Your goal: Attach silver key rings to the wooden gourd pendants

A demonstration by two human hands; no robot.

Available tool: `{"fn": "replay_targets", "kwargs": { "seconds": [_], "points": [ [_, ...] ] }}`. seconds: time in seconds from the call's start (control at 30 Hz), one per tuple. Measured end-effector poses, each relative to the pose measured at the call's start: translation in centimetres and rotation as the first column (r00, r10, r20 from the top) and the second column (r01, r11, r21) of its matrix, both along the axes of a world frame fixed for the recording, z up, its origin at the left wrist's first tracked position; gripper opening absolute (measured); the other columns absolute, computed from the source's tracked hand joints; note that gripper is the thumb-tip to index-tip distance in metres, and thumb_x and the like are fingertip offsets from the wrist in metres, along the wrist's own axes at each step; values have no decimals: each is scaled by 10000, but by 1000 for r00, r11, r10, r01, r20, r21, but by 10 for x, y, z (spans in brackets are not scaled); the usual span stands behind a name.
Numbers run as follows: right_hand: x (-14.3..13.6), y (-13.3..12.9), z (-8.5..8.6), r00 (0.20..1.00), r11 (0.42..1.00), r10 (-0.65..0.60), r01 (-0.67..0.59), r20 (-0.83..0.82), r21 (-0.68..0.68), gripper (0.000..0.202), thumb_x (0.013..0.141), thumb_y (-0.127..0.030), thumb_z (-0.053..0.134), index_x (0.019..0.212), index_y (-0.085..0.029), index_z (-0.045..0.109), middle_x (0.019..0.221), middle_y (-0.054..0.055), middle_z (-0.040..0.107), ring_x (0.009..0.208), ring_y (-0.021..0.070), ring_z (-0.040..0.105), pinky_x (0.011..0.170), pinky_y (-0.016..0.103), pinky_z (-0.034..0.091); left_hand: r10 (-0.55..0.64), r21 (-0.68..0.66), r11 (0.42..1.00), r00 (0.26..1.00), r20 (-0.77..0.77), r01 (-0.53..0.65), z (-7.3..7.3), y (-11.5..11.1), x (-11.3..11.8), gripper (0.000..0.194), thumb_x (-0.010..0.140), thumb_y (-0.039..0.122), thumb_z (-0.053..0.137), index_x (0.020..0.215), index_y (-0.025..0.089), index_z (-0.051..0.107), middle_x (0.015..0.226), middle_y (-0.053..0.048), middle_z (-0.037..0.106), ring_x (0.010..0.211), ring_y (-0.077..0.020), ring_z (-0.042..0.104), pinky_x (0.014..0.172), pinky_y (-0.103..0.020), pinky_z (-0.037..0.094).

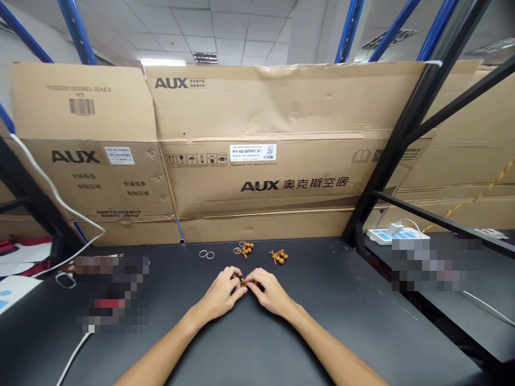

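At the middle of the dark table, my left hand and my right hand meet with their fingertips pinched on a small orange-brown beaded piece. Fingers hide much of it. Beyond the hands lies a cluster of brown beads with a metal ring beside it. Another beaded cluster rests farther right. Two metal rings lie side by side to the left.
Cardboard panels stand along the table's back edge. Black rack posts rise at both sides. At the left are a white cable and blurred items. A power strip sits on the right-hand surface.
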State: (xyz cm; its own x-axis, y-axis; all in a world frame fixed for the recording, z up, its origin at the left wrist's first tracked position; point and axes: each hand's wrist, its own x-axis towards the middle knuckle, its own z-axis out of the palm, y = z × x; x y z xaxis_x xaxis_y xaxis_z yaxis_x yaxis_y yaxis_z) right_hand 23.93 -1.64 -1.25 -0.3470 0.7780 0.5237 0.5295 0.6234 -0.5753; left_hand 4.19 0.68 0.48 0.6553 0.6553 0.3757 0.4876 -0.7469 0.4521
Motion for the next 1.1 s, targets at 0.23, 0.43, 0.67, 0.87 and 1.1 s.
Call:
{"fn": "replay_targets", "kwargs": {
  "seconds": [0.23, 0.43, 0.67, 0.87, 1.1],
  "points": [
    [3, 4, -1, 990, 990, -144, 144, 11, 0, 174, 925, -231, 459, 880, -212, 626, 849, 49, 633, 796, 187, 572, 741, 319, 474, -58, 5, 998, 998, -18, 58, 2, 0, 0, 206, 935, 229, 423, 870, 199, 616, 1106, -69, 531, 921, -186, 524, 882, -363, 449],
    [1, 2, 1, 1000, 1000, -27, 27, -9, 1, 183, 938, -232, 442, 930, -221, 625, 888, 44, 647, 844, 181, 584, 782, 313, 477, -32, 2, 999, 999, -4, 32, 1, 0, 0, 214, 925, 267, 467, 790, 196, 618, 1064, -59, 554, 943, -196, 520, 877, -365, 450],
    [4, 8, -6, 985, 986, -168, 167, 28, 22, 163, 927, -228, 462, 898, -221, 622, 867, 48, 628, 809, 192, 565, 750, 331, 475, -10, 40, 999, 1000, -10, 10, 1, 1, -1, 197, 929, 241, 455, 861, 218, 639, 1057, -45, 560, 931, -191, 542, 863, -347, 447],
    [5, 6, 3, 975, 973, -215, 209, 52, 96, 80, 893, -245, 535, 896, -211, 607, 933, 67, 611, 890, 213, 544, 810, 356, 455, 113, 118, 987, 994, -10, -111, -3, 3, 0, 95, 893, 232, 494, 895, 211, 588, 1040, -62, 553, 928, -220, 540, 817, -375, 440],
    [5, 2, 2, 952, 988, -152, 141, 265, 59, 149, 858, -274, 579, 977, -220, 651, 1042, 79, 652, 989, 240, 567, 845, 396, 453, 99, 195, 979, 981, -169, -65, -2, 2, 1, 155, 912, 304, 489, 950, 204, 601, 996, -70, 620, 927, -238, 561, 819, -390, 438]
  ]
}}
